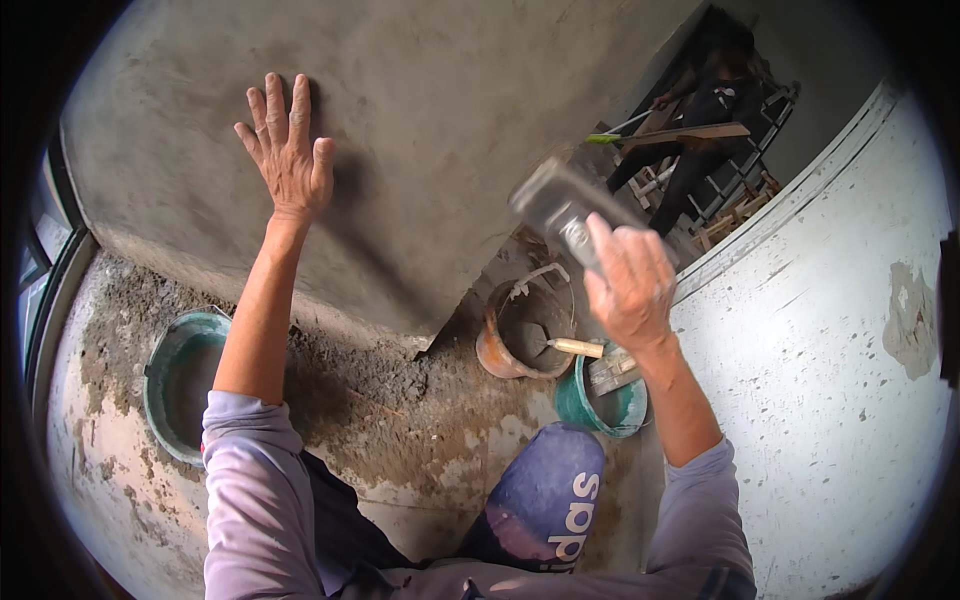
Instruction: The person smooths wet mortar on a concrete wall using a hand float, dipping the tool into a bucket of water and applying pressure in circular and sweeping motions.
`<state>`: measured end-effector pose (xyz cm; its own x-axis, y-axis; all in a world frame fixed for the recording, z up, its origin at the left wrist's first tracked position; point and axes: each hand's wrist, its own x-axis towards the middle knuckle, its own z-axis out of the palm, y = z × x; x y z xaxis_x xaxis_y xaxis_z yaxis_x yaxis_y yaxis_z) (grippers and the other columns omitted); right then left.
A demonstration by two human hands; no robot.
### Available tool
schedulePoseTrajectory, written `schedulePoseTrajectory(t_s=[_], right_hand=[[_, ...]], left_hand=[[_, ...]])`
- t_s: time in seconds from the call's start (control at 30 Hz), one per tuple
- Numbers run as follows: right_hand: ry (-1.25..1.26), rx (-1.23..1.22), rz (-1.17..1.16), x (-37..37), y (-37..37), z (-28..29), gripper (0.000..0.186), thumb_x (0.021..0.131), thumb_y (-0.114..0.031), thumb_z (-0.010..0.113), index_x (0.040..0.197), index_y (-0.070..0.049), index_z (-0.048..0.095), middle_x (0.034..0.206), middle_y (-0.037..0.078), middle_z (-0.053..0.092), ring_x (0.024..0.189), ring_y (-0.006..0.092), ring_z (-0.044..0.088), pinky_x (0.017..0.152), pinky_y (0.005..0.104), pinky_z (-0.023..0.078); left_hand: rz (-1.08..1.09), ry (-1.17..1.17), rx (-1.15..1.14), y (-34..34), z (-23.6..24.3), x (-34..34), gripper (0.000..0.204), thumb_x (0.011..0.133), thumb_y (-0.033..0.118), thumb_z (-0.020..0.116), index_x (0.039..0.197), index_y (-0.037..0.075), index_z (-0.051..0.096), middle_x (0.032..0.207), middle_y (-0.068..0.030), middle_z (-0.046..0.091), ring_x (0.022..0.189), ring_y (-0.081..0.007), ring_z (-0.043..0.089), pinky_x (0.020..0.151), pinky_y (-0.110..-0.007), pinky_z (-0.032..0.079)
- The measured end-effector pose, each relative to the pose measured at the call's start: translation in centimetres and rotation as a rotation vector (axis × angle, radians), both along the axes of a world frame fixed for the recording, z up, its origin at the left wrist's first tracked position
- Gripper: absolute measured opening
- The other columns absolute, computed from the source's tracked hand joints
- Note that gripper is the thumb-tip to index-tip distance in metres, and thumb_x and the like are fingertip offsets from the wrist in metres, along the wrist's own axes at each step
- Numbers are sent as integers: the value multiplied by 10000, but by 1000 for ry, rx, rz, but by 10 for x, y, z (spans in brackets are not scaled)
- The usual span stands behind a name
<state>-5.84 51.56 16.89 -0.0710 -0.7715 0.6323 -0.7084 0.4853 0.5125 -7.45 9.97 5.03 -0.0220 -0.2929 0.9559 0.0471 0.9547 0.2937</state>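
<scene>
"What fills most of the view?"

"A grey plastered wall [420, 150], patchy in tone, across the upper middle. To the right stands a white wall [800, 340], speckled, with one grey patch."

"And below?"

"The floor [470, 440], pale and stained, with dark crumbly mortar [360, 375] heaped along the foot of the plaster."

"Anyone else there?"

"A co-worker [720, 105] in dark clothes, at the upper right, well apart from the wearer's hands."

"Which containers do you see?"

"Three. A green tub [155, 395] sits at the left, partly behind the wearer's left forearm. A brown bucket [492, 352] with a raised handle stands near the wall's lower corner, and a green bucket [571, 402] is just beside it, a flat grey board [612, 373] leaning out."

"Where's the float?"

"The rectangular float [558, 200] is up by the plaster's right edge, gripped in the right hand [635, 285], fingers curled tightly round it. It's blurred, so I can't tell whether it touches the plaster."

"And the left hand [287, 165]?"

"Flat against the plaster, fingers spread, thumb out."

"Smallest item?"

"A pointed trowel [577, 347], its blade over the brown bucket, its pale wooden handle reaching toward the green one."
</scene>
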Motion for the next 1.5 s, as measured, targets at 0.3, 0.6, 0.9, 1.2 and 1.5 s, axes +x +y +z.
schedulePoseTrajectory(t_s=[0.3, 0.6, 0.9, 1.2, 1.5], right_hand=[[-177, 306, 198, -6, -20, -63, 507, 751, -19, 703, 1256, -7, 661, 905, 57, 578, 791, 216, 539, 702, 342, 495], [-3, 106, -31, -13, -5, -41, 508, 776, -55, 745, 1279, -46, 669, 904, 26, 555, 829, 190, 561, 725, 343, 520], [52, -30, 6, -9, -3, 1, 554, 734, -5, 710, 1285, -10, 646, 863, 86, 560, 759, 249, 540, 678, 391, 486], [-129, 235, 133, -4, -33, -33, 557, 755, -37, 727, 1302, -12, 625, 895, 65, 546, 810, 241, 548, 709, 362, 490], [-68, 238, 73, -17, -47, -19, 639, 704, -51, 772, 1323, -19, 613, 907, 51, 554, 836, 233, 554, 687, 362, 493]], left_hand=[[-22, 24, -6, -3, 2, -2, 837, 992, 760, 170, 1624, 230, 312, 1718, -88, 151, 1585, -363, 37, 1201, -672, -38], [-13, 14, 9, 2, -2, -5, 848, 986, 772, 159, 1622, 233, 317, 1716, -100, 151, 1581, -388, 27, 1196, -682, -34], [-7, 30, 3, 1, 0, -4, 821, 996, 755, 184, 1617, 239, 331, 1715, -95, 165, 1583, -382, 31, 1203, -665, -39], [-1, 29, 0, -4, -2, -4, 807, 1002, 737, 224, 1614, 224, 344, 1714, -91, 175, 1587, -365, 27, 1207, -654, -41], [13, 11, 12, -4, -3, -2, 800, 1009, 725, 221, 1614, 216, 341, 1717, -86, 163, 1590, -349, 16, 1213, -643, -53]])
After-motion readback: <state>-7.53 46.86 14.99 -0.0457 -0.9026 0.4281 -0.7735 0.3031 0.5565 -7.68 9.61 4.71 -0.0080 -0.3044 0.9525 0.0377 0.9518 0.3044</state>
